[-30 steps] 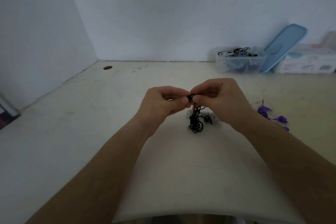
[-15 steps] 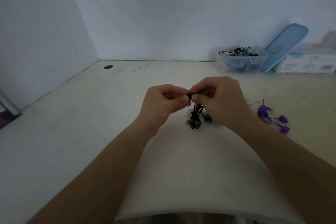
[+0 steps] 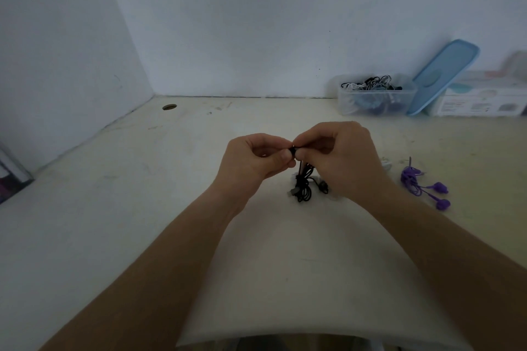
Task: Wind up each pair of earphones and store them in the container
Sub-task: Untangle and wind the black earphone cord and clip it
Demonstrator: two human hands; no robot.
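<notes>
My left hand [image 3: 255, 161] and my right hand [image 3: 339, 155] meet above the middle of the table, both pinching the top of a pair of black earphones [image 3: 304, 186]. Its cord hangs below my fingers in a loose bundle, with a plug and an earbud dangling. A pair of purple earphones [image 3: 422, 184] lies on the table to the right of my right hand. A bit of white earphone [image 3: 385, 162] shows behind my right hand. The clear plastic container [image 3: 373, 98] stands at the back right against the wall, with several wound earphones inside.
The container's blue lid [image 3: 443, 74] leans against a white box [image 3: 482, 100] at the back right. A round hole [image 3: 169, 107] is in the tabletop at the back left. A dark object [image 3: 11, 177] sits at the left edge.
Both hands have stayed together on the black earphones, with the hanging bundle shifting only slightly. Nothing else moved.
</notes>
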